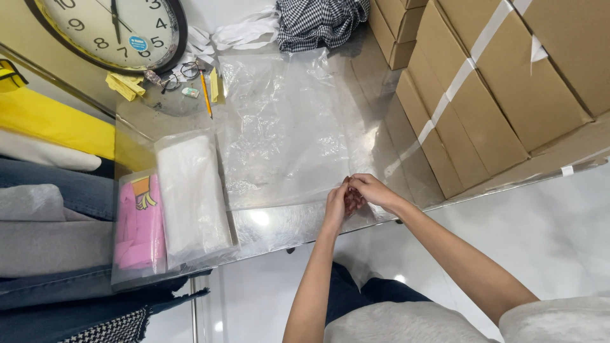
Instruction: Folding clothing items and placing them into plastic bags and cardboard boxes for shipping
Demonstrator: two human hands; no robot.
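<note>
Steel table [375, 136], clear bag [279, 127], clock [108, 28], boxes [483, 95]

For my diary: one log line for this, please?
left hand and right hand: pinching clear plastic bag corner | table: steel

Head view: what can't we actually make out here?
- Fingertips of the left hand and right hand: pressed together at the clear bag corner, so the grip on the film is hidden.
- Wall clock: cut off by the top edge.
- Pink garment: its print is folded under and blurred by its bag.
- White bagged item: hazed by plastic, kind unclear.
- Small bits beside the pencil: too small.
</note>
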